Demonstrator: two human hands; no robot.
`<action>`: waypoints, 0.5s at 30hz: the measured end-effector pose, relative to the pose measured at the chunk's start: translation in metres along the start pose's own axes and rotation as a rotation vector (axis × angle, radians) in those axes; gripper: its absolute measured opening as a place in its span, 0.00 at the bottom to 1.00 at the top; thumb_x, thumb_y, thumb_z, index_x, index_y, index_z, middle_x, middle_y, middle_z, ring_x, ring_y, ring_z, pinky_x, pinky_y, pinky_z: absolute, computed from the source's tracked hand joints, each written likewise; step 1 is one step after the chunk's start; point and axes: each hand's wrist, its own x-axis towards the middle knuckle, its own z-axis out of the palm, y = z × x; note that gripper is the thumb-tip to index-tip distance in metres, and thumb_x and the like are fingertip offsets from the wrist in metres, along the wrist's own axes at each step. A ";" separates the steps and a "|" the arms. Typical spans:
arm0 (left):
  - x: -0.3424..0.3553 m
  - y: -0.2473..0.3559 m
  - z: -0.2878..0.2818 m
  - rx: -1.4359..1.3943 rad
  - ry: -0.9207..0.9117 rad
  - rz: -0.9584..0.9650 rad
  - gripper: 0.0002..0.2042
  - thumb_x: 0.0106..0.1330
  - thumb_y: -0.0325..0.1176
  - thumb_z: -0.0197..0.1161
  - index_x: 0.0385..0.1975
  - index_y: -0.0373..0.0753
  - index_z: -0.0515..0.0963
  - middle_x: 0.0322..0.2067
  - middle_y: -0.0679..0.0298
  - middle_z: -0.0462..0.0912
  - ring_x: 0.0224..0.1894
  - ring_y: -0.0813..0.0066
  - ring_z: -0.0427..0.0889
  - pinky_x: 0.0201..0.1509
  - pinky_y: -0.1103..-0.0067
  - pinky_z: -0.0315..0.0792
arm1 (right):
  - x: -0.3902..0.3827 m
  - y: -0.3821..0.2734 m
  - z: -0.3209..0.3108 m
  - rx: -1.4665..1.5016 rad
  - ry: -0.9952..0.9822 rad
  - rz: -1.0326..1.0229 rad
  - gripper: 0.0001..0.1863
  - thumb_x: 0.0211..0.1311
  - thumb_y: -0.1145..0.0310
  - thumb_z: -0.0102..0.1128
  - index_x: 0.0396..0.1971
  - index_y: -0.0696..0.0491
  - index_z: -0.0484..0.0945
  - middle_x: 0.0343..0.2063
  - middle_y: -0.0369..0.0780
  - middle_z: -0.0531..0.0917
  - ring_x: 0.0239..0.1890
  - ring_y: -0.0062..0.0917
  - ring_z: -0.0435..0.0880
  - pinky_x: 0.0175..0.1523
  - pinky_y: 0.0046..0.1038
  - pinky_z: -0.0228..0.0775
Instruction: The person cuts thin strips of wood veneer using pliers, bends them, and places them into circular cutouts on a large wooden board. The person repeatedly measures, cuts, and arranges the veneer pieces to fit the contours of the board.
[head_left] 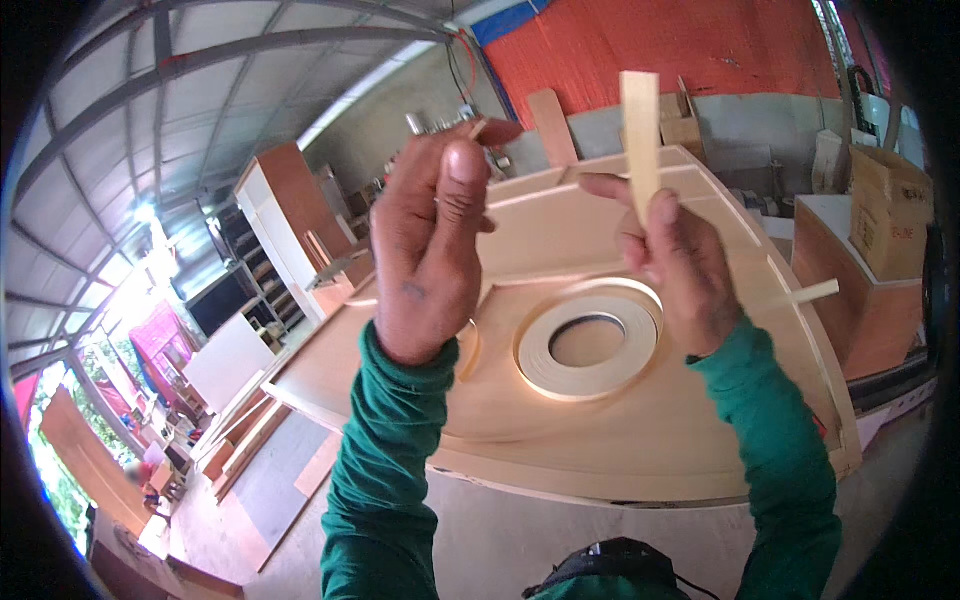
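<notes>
My right hand [685,265] is raised over the right side of a large wooden panel [400,410]. Its thumb and fingers pinch a flat, pale strip of edge banding [641,125], which stands upright. To the left, my left hand [430,235] is held up at about the same height, fingers curled and thumb pressed toward them. A small pale bit shows by its fingertips, too little to name. Between and below both hands, a wide roll of cream edge banding [535,355] lies flat on the panel. Beside my left wrist, a thin curled strip [469,362] is partly hidden.
A short pale strip [815,292] juts past the panel's right edge. Cardboard boxes [890,215] rest on a wooden cabinet [860,310] at right. At left stand a tall cabinet [290,215] and boards [245,450] on the floor. An orange sheet [660,50] hangs behind.
</notes>
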 end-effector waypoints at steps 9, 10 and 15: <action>0.025 0.012 0.006 -0.249 -0.004 -0.039 0.22 0.84 0.42 0.66 0.64 0.29 0.83 0.46 0.65 0.89 0.50 0.80 0.84 0.57 0.78 0.78 | 0.037 -0.002 0.070 0.092 0.011 -0.164 0.26 0.90 0.54 0.50 0.74 0.54 0.75 0.48 0.48 0.87 0.48 0.33 0.87 0.53 0.36 0.78; 0.025 0.011 0.006 -0.232 -0.015 -0.056 0.22 0.85 0.42 0.65 0.66 0.30 0.82 0.52 0.62 0.89 0.55 0.77 0.84 0.64 0.76 0.75 | 0.039 0.002 0.075 0.065 0.035 -0.178 0.26 0.90 0.54 0.50 0.75 0.53 0.75 0.46 0.49 0.85 0.46 0.38 0.87 0.51 0.39 0.78; 0.018 0.004 0.012 -0.321 0.001 -0.103 0.21 0.85 0.42 0.64 0.66 0.30 0.82 0.55 0.60 0.90 0.58 0.78 0.83 0.66 0.77 0.74 | 0.044 0.024 0.099 -0.205 0.148 -0.334 0.27 0.86 0.59 0.52 0.78 0.50 0.68 0.46 0.51 0.81 0.47 0.53 0.86 0.50 0.51 0.80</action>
